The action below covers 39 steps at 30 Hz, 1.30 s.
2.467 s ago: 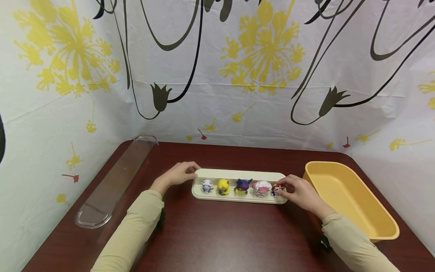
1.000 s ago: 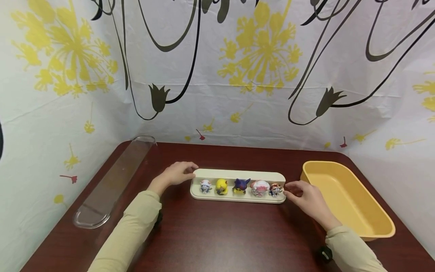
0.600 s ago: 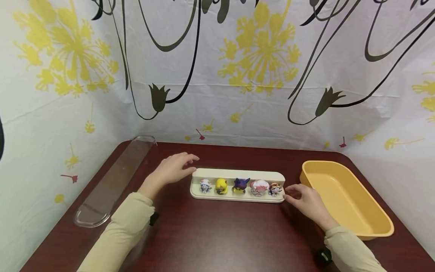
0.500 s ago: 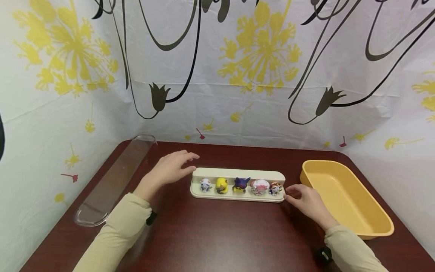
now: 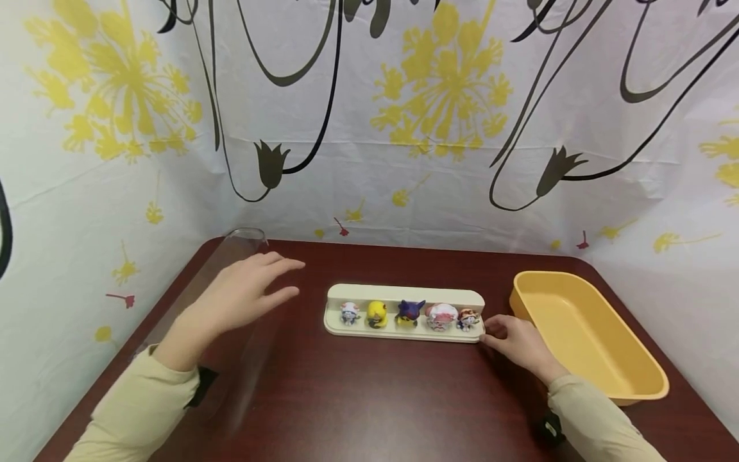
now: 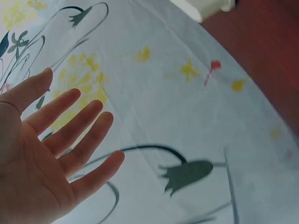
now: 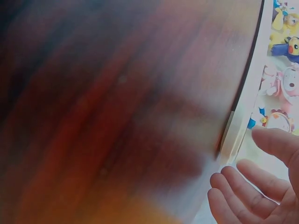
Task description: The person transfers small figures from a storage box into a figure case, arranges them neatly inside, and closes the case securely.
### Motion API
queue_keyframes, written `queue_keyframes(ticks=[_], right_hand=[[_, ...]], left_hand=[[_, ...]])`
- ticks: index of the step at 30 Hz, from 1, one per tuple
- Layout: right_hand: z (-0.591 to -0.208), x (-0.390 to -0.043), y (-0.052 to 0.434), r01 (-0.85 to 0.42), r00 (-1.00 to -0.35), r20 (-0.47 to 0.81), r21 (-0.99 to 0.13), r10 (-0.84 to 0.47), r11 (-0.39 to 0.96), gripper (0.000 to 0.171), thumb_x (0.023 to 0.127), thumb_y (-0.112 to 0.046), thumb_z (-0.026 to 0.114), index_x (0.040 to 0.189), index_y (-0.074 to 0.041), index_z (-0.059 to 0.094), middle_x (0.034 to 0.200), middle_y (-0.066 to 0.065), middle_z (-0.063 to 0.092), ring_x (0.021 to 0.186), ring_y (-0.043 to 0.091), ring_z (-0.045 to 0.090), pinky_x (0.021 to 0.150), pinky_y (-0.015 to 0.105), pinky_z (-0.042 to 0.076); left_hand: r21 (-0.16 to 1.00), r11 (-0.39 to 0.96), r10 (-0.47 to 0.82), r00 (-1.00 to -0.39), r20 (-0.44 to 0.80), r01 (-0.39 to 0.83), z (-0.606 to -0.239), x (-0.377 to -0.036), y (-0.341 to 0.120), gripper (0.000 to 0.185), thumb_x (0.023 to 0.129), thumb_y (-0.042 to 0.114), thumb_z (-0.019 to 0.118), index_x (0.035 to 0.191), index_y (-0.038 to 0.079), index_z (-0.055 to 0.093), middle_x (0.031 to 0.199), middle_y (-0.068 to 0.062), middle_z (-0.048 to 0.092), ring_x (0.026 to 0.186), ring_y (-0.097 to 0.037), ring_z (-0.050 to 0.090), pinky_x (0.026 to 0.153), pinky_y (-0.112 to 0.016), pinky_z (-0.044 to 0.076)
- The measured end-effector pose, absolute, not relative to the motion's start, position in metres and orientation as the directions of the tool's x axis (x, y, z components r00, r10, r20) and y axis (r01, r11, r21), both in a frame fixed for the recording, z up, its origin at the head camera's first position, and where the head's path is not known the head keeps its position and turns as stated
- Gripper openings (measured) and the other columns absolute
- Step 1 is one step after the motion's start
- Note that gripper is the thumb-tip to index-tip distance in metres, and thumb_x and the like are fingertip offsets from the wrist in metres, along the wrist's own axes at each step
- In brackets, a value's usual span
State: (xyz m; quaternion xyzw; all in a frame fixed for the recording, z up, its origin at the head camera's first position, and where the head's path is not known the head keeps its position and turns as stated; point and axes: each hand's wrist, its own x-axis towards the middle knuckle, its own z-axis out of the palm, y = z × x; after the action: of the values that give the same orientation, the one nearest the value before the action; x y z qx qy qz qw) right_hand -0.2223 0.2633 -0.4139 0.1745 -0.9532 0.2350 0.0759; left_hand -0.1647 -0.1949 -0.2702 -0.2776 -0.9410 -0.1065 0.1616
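The dark red table (image 5: pixel 369 398) fills the near ground, with a flowered white curtain (image 5: pixel 369 128) hanging behind and to the left of it. At the table's right edge sits a yellow tub (image 5: pixel 606 350), its long axis running near to far. Along the left edge lies a clear lid (image 5: pixel 231 247), long and narrow, also running near to far; most of it is hidden by the left arm.

In the middle stands the cream tray (image 5: pixel 404 292), its long axis running left to right across the table, its taller back wall on the far side. Five small figures stand in a row in it, facing the near side: a white one (image 5: pixel 349 313), a yellow one (image 5: pixel 377 314), a purple one (image 5: pixel 410 312), a pink one (image 5: pixel 441 316) and a red-capped one (image 5: pixel 467 319) at the right end.

The left hand (image 5: pixel 245 292) hovers above the table between the lid and the tray, apart from both, fingers straight and spread, holding nothing. The left wrist view shows its bare palm and fingers (image 6: pixel 70 126) against the curtain, which the head view cannot show.

The right hand (image 5: pixel 516 343) rests at the tray's right end, fingers loosely bent and touching the rim. The right wrist view shows the fingertips (image 7: pixel 275 142) on that rim beside the red-capped figure, not wrapped round it.
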Motion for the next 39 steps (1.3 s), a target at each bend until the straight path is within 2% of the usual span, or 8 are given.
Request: queue_keyframes(ticks=[8, 14, 20, 24, 29, 32, 36, 39], right_hand=[[-0.415, -0.223, 0.266, -0.370, -0.929, 0.187, -0.427, -0.320, 0.825, 0.020, 0.075, -0.020, 0.070, 0.087, -0.005, 0.064, 0.076, -0.001, 0.062, 0.065, 0.011, 0.057, 0.061, 0.033, 0.045], [-0.416, -0.225, 0.266, -0.373, -0.928, 0.175, -0.421, -0.329, 0.827, 0.020, 0.076, -0.018, 0.069, 0.088, -0.004, 0.063, 0.076, 0.000, 0.061, 0.064, 0.011, 0.056, 0.060, 0.033, 0.045], [-0.417, -0.226, 0.266, -0.372, -0.928, 0.171, -0.418, -0.330, 0.829, 0.019, 0.075, -0.017, 0.069, 0.088, -0.004, 0.063, 0.076, 0.000, 0.061, 0.064, 0.012, 0.056, 0.059, 0.033, 0.045], [-0.418, -0.227, 0.266, -0.375, -0.927, 0.175, -0.422, -0.331, 0.826, 0.018, 0.075, -0.016, 0.069, 0.088, -0.004, 0.063, 0.075, 0.000, 0.061, 0.063, 0.011, 0.055, 0.058, 0.033, 0.044], [-0.418, -0.228, 0.267, -0.385, -0.923, 0.188, -0.420, -0.336, 0.822, 0.017, 0.075, -0.016, 0.070, 0.086, -0.005, 0.062, 0.073, -0.001, 0.061, 0.062, 0.010, 0.055, 0.058, 0.033, 0.044], [-0.418, -0.228, 0.267, -0.389, -0.921, 0.187, -0.423, -0.342, 0.819, 0.017, 0.075, -0.016, 0.070, 0.086, -0.005, 0.062, 0.073, -0.002, 0.061, 0.062, 0.011, 0.055, 0.058, 0.033, 0.044], [-0.418, -0.228, 0.266, -0.389, -0.921, 0.186, -0.427, -0.341, 0.817, 0.017, 0.075, -0.016, 0.070, 0.085, -0.005, 0.062, 0.073, -0.002, 0.060, 0.062, 0.011, 0.055, 0.058, 0.033, 0.044], [-0.419, -0.228, 0.266, -0.385, -0.923, 0.188, -0.424, -0.336, 0.820, 0.017, 0.075, -0.017, 0.070, 0.085, -0.006, 0.062, 0.073, -0.002, 0.060, 0.062, 0.010, 0.055, 0.058, 0.032, 0.044]], left_hand=[[0.132, 0.862, 0.432, -0.845, 0.317, 0.490, -0.258, -0.146, -0.225, 0.040, 0.084, 0.029, 0.060, 0.119, 0.011, 0.054, 0.108, -0.007, 0.054, 0.098, -0.025, 0.051, 0.075, -0.045, 0.042], [0.136, 0.866, 0.441, -0.862, 0.250, 0.482, -0.255, -0.126, -0.230, 0.046, 0.085, 0.036, 0.057, 0.123, 0.011, 0.051, 0.109, -0.007, 0.052, 0.099, -0.025, 0.050, 0.076, -0.045, 0.042], [0.120, 0.884, 0.418, -0.878, 0.234, 0.452, -0.249, -0.114, -0.242, 0.049, 0.085, 0.038, 0.057, 0.123, 0.008, 0.050, 0.110, -0.007, 0.052, 0.098, -0.025, 0.051, 0.076, -0.045, 0.042], [0.126, 0.899, 0.389, -0.896, 0.215, 0.420, -0.251, -0.117, -0.262, 0.052, 0.083, 0.036, 0.059, 0.122, 0.004, 0.049, 0.111, -0.013, 0.052, 0.098, -0.032, 0.051, 0.077, -0.048, 0.040], [0.105, 0.938, 0.316, -0.940, 0.124, 0.329, -0.258, -0.125, -0.284, 0.062, 0.083, 0.038, 0.059, 0.125, -0.005, 0.042, 0.111, -0.026, 0.050, 0.098, -0.041, 0.049, 0.076, -0.052, 0.039], [0.073, 0.961, 0.262, -0.964, 0.052, 0.266, -0.262, -0.131, -0.292, 0.072, 0.083, 0.043, 0.056, 0.124, -0.013, 0.037, 0.114, -0.034, 0.044, 0.100, -0.047, 0.045, 0.078, -0.055, 0.037], [0.056, 0.979, 0.195, -0.980, -0.027, 0.194, -0.268, -0.141, -0.296, 0.089, 0.080, 0.054, 0.053, 0.122, -0.021, 0.031, 0.115, -0.040, 0.040, 0.101, -0.050, 0.042, 0.078, -0.056, 0.036], [0.066, 0.985, 0.164, -0.985, -0.062, 0.159, -0.271, -0.149, -0.295, 0.096, 0.077, 0.061, 0.050, 0.119, -0.023, 0.032, 0.110, -0.040, 0.043, 0.096, -0.049, 0.046, 0.074, -0.054, 0.039]])
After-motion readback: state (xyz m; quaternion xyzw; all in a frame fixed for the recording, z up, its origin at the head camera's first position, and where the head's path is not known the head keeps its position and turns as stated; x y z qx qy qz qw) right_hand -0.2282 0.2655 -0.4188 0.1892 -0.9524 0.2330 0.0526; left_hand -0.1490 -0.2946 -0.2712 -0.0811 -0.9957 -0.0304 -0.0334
